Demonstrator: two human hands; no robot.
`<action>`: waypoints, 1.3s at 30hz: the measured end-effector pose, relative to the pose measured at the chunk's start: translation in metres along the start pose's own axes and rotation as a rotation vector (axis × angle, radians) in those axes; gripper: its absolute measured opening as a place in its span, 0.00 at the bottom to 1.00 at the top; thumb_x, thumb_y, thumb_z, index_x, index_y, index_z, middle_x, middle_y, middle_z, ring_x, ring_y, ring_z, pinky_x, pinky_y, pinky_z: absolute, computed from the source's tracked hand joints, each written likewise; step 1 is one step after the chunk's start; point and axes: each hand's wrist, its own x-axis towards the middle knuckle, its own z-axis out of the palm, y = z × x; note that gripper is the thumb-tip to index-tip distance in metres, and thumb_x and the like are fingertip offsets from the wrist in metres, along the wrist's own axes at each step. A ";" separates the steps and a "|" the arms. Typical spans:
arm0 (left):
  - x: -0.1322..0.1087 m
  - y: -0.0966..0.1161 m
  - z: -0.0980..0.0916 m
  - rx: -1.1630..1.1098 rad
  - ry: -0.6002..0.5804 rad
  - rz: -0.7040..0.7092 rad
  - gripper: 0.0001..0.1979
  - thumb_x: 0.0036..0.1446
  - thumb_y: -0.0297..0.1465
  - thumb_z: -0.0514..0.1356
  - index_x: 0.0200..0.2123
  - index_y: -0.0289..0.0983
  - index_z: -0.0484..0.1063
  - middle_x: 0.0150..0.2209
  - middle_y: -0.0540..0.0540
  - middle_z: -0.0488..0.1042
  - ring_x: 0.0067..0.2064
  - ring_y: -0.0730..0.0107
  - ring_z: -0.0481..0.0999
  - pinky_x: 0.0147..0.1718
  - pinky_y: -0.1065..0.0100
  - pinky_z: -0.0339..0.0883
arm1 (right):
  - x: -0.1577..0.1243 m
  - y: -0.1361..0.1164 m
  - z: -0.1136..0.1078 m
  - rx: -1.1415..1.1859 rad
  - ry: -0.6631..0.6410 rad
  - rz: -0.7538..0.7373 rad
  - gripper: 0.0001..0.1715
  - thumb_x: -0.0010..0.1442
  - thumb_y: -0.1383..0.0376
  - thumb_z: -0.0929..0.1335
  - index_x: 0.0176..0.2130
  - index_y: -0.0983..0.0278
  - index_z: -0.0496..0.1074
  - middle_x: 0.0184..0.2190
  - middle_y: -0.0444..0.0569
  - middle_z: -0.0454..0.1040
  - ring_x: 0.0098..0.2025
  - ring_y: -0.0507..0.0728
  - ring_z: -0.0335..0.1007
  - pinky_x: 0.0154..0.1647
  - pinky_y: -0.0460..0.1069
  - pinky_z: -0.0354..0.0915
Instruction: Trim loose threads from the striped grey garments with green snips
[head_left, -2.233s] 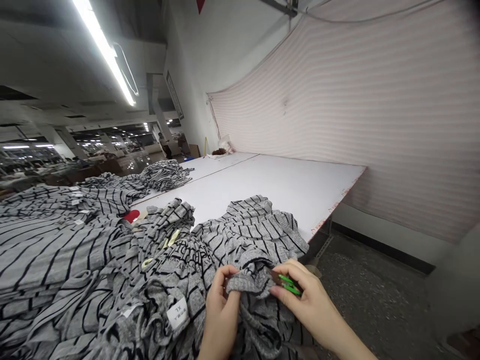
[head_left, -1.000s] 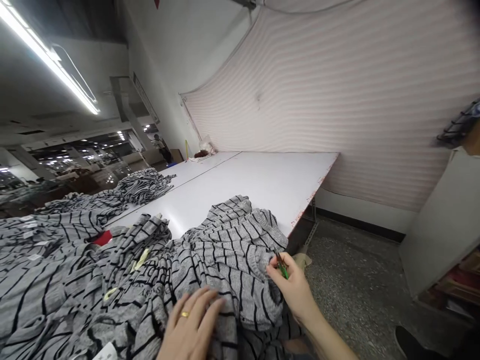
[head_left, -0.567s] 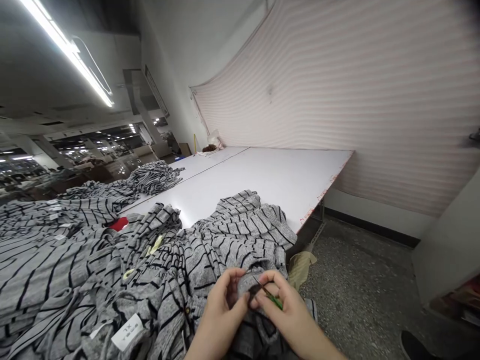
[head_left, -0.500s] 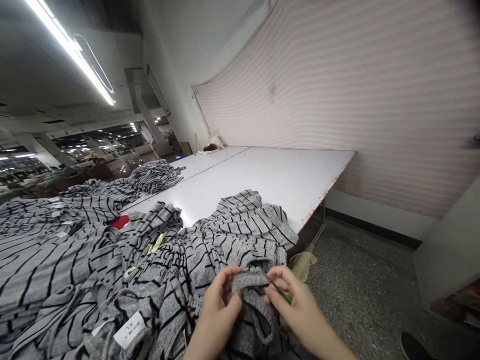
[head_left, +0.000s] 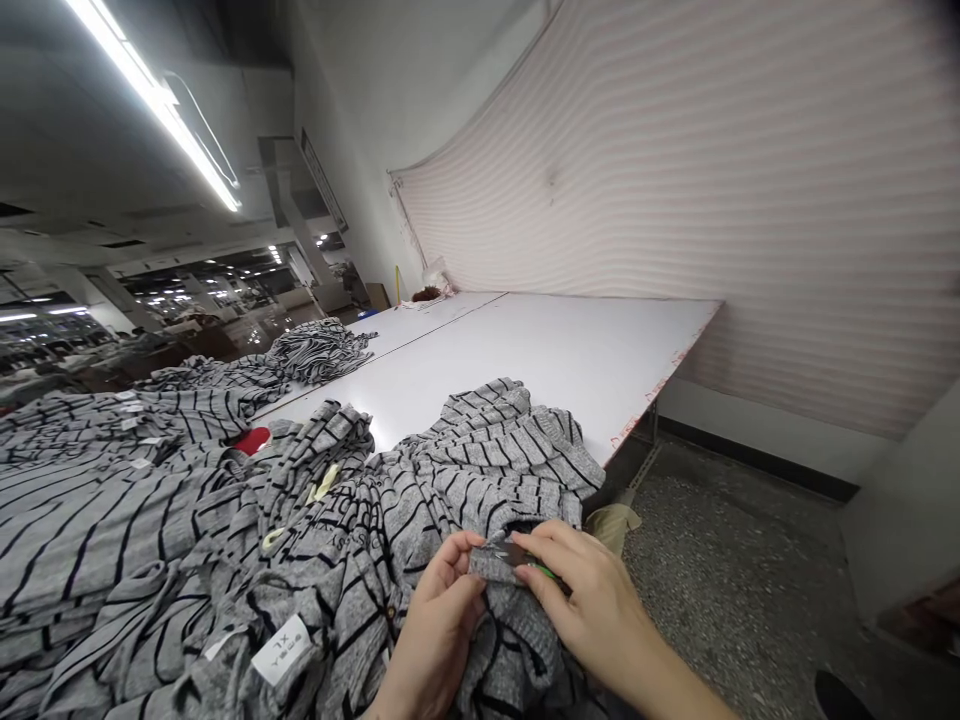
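A grey knit garment with black stripes lies at the table's near edge, its ribbed band lifted toward me. My left hand pinches that band between thumb and fingers. In my right hand are small thread snips with dark blades and a bit of green at the grip. The blades point left, up against the band, close to the left fingertips. Whether they touch a thread is too small to tell.
More striped garments are heaped to the left, with a white XL label, a red patch and yellow pieces among them. A white table stretches to a striped cloth sheet. Speckled floor lies right.
My right hand has turned and moved slightly left, bringing the snips' blades out over the band. The left hand still pinches it. The whole view has shifted a little.
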 end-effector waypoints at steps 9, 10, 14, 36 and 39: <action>-0.001 -0.001 -0.001 -0.055 -0.043 -0.032 0.13 0.50 0.20 0.59 0.39 0.37 0.67 0.33 0.49 0.72 0.34 0.73 0.71 0.37 0.72 0.64 | 0.007 0.004 -0.002 0.174 -0.034 0.081 0.12 0.62 0.65 0.64 0.43 0.58 0.75 0.37 0.45 0.72 0.37 0.52 0.70 0.35 0.44 0.64; -0.002 -0.001 0.000 -0.069 -0.043 -0.035 0.13 0.50 0.20 0.59 0.39 0.37 0.67 0.33 0.48 0.73 0.35 0.73 0.71 0.38 0.71 0.64 | 0.007 0.006 -0.002 0.179 -0.027 0.085 0.12 0.62 0.65 0.64 0.43 0.58 0.75 0.37 0.45 0.73 0.37 0.52 0.70 0.36 0.45 0.64; -0.001 0.001 0.000 -0.131 -0.018 -0.040 0.13 0.51 0.19 0.58 0.40 0.37 0.66 0.36 0.47 0.74 0.38 0.70 0.74 0.40 0.69 0.66 | 0.006 0.013 -0.006 0.200 0.033 0.107 0.13 0.63 0.63 0.63 0.42 0.61 0.74 0.39 0.48 0.73 0.40 0.55 0.70 0.41 0.47 0.65; -0.001 0.004 -0.002 -0.231 0.048 -0.105 0.12 0.51 0.19 0.59 0.40 0.35 0.69 0.40 0.44 0.76 0.45 0.63 0.75 0.47 0.62 0.67 | -0.001 0.009 -0.002 0.241 0.010 0.089 0.13 0.63 0.64 0.63 0.43 0.61 0.75 0.37 0.49 0.72 0.38 0.54 0.69 0.38 0.46 0.65; 0.000 0.004 -0.002 -0.217 0.040 -0.101 0.12 0.51 0.20 0.60 0.40 0.36 0.69 0.41 0.44 0.75 0.45 0.62 0.75 0.47 0.62 0.67 | 0.001 0.013 0.000 0.259 0.025 0.090 0.13 0.63 0.63 0.62 0.43 0.61 0.75 0.38 0.49 0.72 0.39 0.55 0.70 0.40 0.46 0.65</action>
